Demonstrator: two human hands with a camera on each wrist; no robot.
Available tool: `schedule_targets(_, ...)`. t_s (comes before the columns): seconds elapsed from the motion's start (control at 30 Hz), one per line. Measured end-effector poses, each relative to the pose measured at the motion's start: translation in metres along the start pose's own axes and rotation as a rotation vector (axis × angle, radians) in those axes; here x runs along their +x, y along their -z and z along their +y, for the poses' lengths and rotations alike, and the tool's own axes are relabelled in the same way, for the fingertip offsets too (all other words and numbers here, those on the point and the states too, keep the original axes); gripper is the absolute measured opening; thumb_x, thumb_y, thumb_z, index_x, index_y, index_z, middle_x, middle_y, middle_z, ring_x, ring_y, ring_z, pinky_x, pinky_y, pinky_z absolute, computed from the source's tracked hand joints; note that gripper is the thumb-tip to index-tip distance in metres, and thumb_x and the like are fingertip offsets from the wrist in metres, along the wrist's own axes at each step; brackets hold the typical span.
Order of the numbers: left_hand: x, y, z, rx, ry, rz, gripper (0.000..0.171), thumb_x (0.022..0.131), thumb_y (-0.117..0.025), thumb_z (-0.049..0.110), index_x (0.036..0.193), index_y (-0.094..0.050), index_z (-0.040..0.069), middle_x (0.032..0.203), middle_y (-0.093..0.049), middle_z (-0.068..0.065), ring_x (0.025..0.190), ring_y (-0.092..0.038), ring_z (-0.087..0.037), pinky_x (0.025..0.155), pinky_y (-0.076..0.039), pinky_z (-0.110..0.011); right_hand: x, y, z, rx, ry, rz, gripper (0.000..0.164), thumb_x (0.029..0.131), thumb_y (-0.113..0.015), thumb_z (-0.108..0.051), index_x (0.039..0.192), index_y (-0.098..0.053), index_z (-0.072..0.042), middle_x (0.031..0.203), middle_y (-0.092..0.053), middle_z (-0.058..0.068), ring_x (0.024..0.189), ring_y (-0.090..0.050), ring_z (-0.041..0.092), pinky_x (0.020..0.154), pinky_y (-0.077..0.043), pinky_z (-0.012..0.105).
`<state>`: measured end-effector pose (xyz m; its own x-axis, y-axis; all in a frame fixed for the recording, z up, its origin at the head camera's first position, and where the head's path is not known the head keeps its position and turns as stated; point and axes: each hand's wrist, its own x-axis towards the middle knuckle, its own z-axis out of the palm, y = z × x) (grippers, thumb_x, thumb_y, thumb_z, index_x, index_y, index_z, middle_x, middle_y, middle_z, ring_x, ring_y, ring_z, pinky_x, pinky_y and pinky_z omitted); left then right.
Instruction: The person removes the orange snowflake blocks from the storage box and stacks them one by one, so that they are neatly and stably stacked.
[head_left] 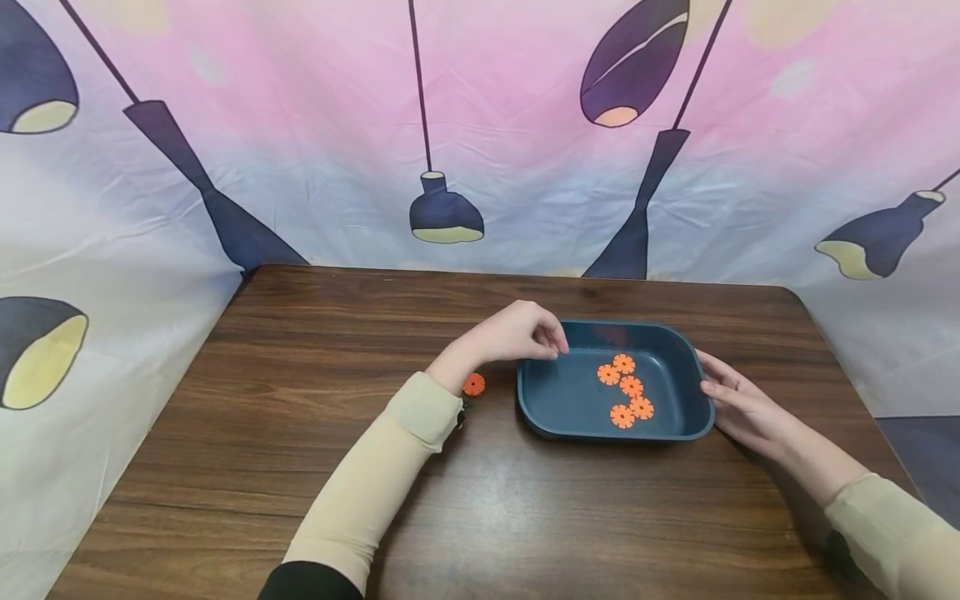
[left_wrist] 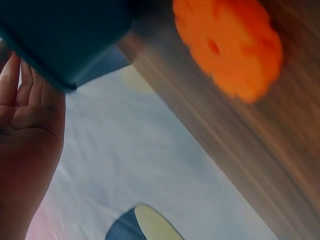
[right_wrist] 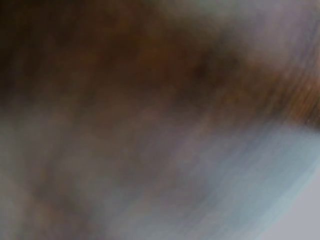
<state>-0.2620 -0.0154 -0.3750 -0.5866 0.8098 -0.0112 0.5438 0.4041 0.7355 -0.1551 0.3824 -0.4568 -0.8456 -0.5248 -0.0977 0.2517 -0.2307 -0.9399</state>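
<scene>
A dark blue rectangular tray (head_left: 562, 400) stands on the wooden table, with several orange notched discs (head_left: 632, 386) lying on its floor towards the right. My left hand (head_left: 517, 331) reaches over the tray's left rim, its fingers bent loosely downward and no disc showing between thumb and fingertips. In the left wrist view, the fingers of that hand (left_wrist: 30, 125) pass partly behind the tray wall (left_wrist: 65, 30). A single orange disc (head_left: 474, 384) lies on the table below the left wrist. At the tray's right end my right hand (head_left: 750, 412) holds it, thumb at the rim and fingers along the outer wall.
The brown table (head_left: 322, 350) ends at the back against a hanging cloth (head_left: 337, 167) printed with lamps. A small dark device sits under the left wrist, beside the loose disc. Heavy blur fills the right wrist view.
</scene>
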Motion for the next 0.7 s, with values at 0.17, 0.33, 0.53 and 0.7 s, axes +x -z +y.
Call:
schedule_targets(0.17,0.011,-0.012,0.004,-0.007,-0.023,-0.044,0.014,0.099,-0.073,0.003,0.111,-0.08,0.001,0.109,-0.08,-0.012,0.096,-0.074,-0.018,0.085,-0.058,-0.02,0.001,0.001,0.001,0.0,0.004,0.0,0.051,0.114,-0.034,-0.006,0.153,-0.05,-0.035,0.146,-0.062,-0.013,0.128,-0.064,0.003,0.104,-0.055,0.023)
schedule_targets(0.33,0.022,-0.026,0.007,-0.016,-0.046,-0.075,0.014,0.098,-0.074,0.002,0.111,-0.079,0.0,0.109,-0.08,-0.013,0.095,-0.074,-0.018,0.083,-0.057,-0.017,0.001,0.001,0.0,0.006,0.014,-0.011,0.051,0.114,-0.033,-0.005,0.154,-0.049,-0.033,0.147,-0.062,-0.012,0.129,-0.064,0.004,0.104,-0.055,0.023)
schedule_targets(0.53,0.034,-0.041,0.013,-0.022,-0.055,-0.102,0.015,0.098,-0.074,0.003,0.113,-0.078,0.001,0.109,-0.079,-0.012,0.097,-0.074,-0.02,0.082,-0.056,-0.015,0.001,0.0,-0.001,-0.001,0.015,-0.007,0.052,0.114,-0.033,-0.005,0.154,-0.05,-0.034,0.147,-0.061,-0.014,0.129,-0.063,0.004,0.104,-0.055,0.023)
schedule_targets(0.7,0.044,-0.053,0.017,-0.009,-0.067,-0.137,0.015,0.099,-0.074,0.004,0.113,-0.078,0.002,0.111,-0.08,-0.011,0.098,-0.074,-0.018,0.083,-0.055,-0.014,0.0,-0.001,-0.001,-0.004,0.012,-0.004,0.052,0.114,-0.033,-0.005,0.153,-0.05,-0.035,0.147,-0.061,-0.014,0.13,-0.063,0.003,0.104,-0.055,0.022)
